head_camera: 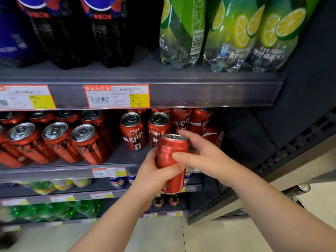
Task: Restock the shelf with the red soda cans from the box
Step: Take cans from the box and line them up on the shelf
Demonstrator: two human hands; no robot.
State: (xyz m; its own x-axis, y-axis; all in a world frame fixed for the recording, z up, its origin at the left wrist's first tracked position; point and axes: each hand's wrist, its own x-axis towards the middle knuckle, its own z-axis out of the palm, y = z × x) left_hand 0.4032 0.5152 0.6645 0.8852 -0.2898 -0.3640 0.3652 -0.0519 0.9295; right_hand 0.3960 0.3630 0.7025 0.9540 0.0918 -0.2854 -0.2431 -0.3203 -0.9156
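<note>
Red soda can (170,151), upright, lid up, left hand (154,172) and right hand (203,153) fingers (185,134) gripping

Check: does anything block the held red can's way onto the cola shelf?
Partly. Shelved red cans stand directly behind the held can, which the left hand and right hand both grip. The bare shelf strip just left of it, in front of those cans, looks unobstructed.

both hands (154,171) (201,151) grip one red can (170,157) before the shelf (72,171).
</note>
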